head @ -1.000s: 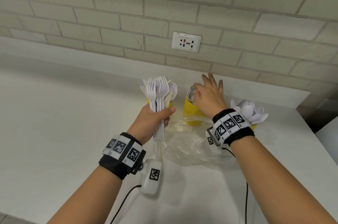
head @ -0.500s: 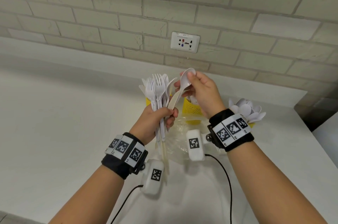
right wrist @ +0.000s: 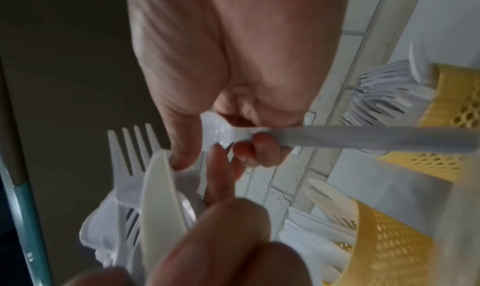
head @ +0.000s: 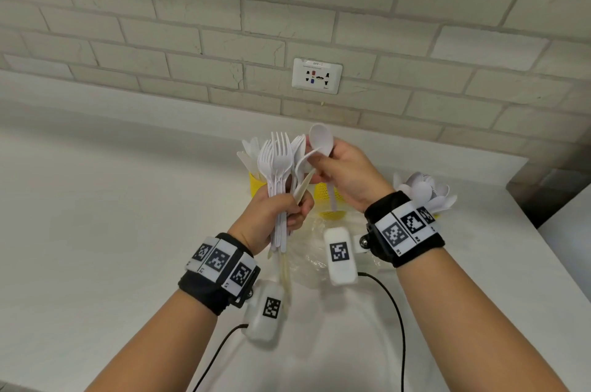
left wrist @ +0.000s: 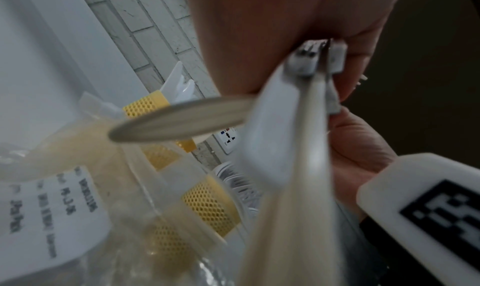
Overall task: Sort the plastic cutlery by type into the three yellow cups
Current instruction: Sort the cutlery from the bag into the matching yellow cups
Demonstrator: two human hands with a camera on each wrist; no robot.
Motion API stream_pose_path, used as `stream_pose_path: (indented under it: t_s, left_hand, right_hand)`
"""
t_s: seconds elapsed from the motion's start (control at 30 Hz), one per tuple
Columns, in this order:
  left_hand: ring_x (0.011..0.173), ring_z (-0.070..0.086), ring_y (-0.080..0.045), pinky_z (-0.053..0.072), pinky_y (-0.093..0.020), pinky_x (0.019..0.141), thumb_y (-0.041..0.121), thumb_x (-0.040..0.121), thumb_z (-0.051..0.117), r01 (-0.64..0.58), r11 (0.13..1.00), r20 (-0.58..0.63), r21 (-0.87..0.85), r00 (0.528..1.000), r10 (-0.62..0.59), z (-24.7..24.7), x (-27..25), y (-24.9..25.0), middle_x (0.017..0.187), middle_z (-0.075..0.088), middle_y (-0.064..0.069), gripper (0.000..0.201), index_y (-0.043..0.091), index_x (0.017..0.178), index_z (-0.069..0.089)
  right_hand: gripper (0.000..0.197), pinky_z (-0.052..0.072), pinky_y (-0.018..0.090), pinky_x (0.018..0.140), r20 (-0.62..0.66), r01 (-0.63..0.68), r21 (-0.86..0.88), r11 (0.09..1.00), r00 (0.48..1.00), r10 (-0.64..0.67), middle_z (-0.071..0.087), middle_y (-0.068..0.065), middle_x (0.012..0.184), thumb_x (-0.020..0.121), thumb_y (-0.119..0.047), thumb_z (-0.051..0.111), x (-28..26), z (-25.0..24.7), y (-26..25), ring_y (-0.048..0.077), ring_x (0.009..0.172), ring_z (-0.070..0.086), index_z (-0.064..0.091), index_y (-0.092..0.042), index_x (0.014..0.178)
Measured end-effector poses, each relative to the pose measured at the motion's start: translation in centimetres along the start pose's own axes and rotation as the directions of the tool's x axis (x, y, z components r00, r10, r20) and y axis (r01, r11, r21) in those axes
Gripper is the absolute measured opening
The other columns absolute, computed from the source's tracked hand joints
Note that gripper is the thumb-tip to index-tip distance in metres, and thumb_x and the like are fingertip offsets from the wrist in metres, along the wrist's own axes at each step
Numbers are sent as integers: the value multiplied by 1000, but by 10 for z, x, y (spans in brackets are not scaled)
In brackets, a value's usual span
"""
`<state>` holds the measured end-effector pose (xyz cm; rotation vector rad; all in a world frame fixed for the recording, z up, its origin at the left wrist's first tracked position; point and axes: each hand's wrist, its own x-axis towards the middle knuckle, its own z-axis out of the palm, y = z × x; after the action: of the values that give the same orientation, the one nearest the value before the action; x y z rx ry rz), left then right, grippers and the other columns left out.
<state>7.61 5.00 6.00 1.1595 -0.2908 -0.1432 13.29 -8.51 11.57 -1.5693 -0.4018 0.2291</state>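
Observation:
My left hand grips an upright bundle of white forks with a cream knife in it. Just right of the bundle, my right hand pinches one white spoon by its neck, bowl up and handle hanging down. In the right wrist view my fingers curl round that spoon, and my thumb touches the knife's tip. Behind the hands stand three yellow cups: the left cup holds knives, the middle cup is mostly hidden, and the right one, behind my wrist, holds spoons.
A crumpled clear plastic bag lies on the white counter in front of the cups. A brick wall with a socket rises close behind. The counter ends at the right.
My right hand left the middle cup, took a spoon from the bundle and has drawn it up and to the right. My left hand kept the bundle in place.

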Motion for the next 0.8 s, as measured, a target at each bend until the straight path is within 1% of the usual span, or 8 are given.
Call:
stream_pose_path:
  t_s: [0.07, 0.2, 0.4, 0.5, 0.57, 0.63, 0.73, 0.8]
  left_hand:
    - [44, 31, -14, 25, -25, 47, 11, 56, 54, 10, 1000, 7, 6, 1000, -10, 2, 0, 0, 64, 51, -10, 51, -3, 105, 53]
    - [45, 29, -14, 20, -28, 48, 11, 58, 56, 17, 1000, 5, -17, 1000, -17, 5, -1, 1, 62, 42, -9, 53, -8, 107, 53]
    - [44, 32, -15, 23, -25, 47, 10, 64, 55, 10, 996, -175, 85, 984, 6, 10, 4, 3, 60, 44, -6, 36, 10, 99, 64]
    - [47, 32, -15, 24, -24, 47, 6, 68, 53, 37, 988, -197, 147, 980, -8, 15, 6, 1, 60, 47, -7, 30, 18, 91, 68]
    - [47, 33, -15, 25, -23, 46, 6, 70, 52, 58, 984, -199, 169, 980, -24, 17, 6, -2, 59, 49, -5, 29, 16, 92, 67]
    - [48, 33, -15, 26, -23, 46, 7, 69, 52, 78, 979, -205, 190, 978, -39, 19, 7, -4, 59, 49, -5, 31, 14, 96, 66]
    - [50, 33, -18, 27, -23, 46, 7, 67, 53, 87, 973, -220, 213, 975, -39, 22, 9, -5, 60, 48, -7, 31, 12, 96, 66]
    - [52, 33, -19, 26, -24, 47, 7, 67, 53, 77, 973, -224, 218, 974, -27, 24, 11, -3, 63, 45, -11, 29, 8, 93, 65]
  right_hand:
    - [21, 48, 16, 56, 60, -35, 17, 999, 998, 33, 64, -2, 71, 91, 5, 51, -2, 3, 2, 1, 56, 60, 60, -13, 86]
    - [20, 35, 14, 46, 82, 13, 62, 998, 996, -18, 60, -8, 56, 90, 4, 52, -6, 5, -1, 5, 48, 47, 60, -11, 79]
    - [8, 37, 21, 51, -216, 128, 37, 991, 969, -117, 48, 3, 62, 93, -13, 56, -4, 1, 2, 10, 51, 42, 52, -7, 89]
    - [19, 35, 20, 50, -322, 194, 101, 976, 934, -153, 66, 4, 68, 97, -13, 48, -3, -12, -2, 8, 52, 41, 52, 2, 107]
    - [17, 37, 17, 52, -439, 251, 153, 956, 884, -162, 70, 0, 71, 98, -12, 43, -2, -29, -9, 9, 55, 41, 51, -4, 110]
    - [14, 38, 20, 59, -574, 315, 110, 943, 795, -199, 65, -4, 68, 98, -9, 41, -2, -52, -18, 11, 62, 45, 52, -16, 102]
    - [18, 43, 25, 70, -657, 345, -126, 930, 674, -339, 53, -5, 72, 96, -8, 37, -8, -93, -25, 10, 68, 50, 47, -23, 100]
    - [22, 48, 28, 74, -657, 323, -244, 914, 638, -401, 53, -4, 74, 95, -8, 35, -13, -115, -23, 12, 71, 54, 44, -26, 103]
